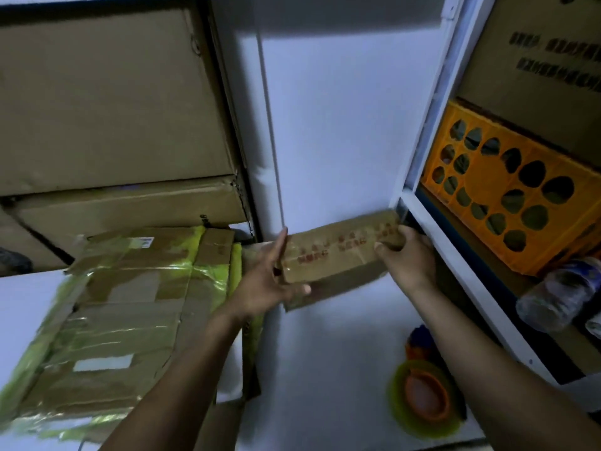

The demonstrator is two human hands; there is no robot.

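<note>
**Small box held between 2 hands**

I see the small cardboard box (pixel 338 252), long and narrow with red print on its face, held up between the 2 hands above a white surface (pixel 338 346). The left hand (pixel 271 276) lies flat against the box's left end, fingers straight and pointing up. The right hand (pixel 408 258) wraps the right end, thumb on the printed face.

Just left of the left hand lies a flattened carton (pixel 130 304) bound in yellow-green tape, with stacked brown cartons (pixel 107 102) beyond it. Right of the right hand, inside a white shelf frame (pixel 481 288), stands an orange crate (pixel 507 193), and a clear plastic bottle (pixel 559 294) lies nearer. Below the right forearm sit green and orange bowls (pixel 422 398).
</note>
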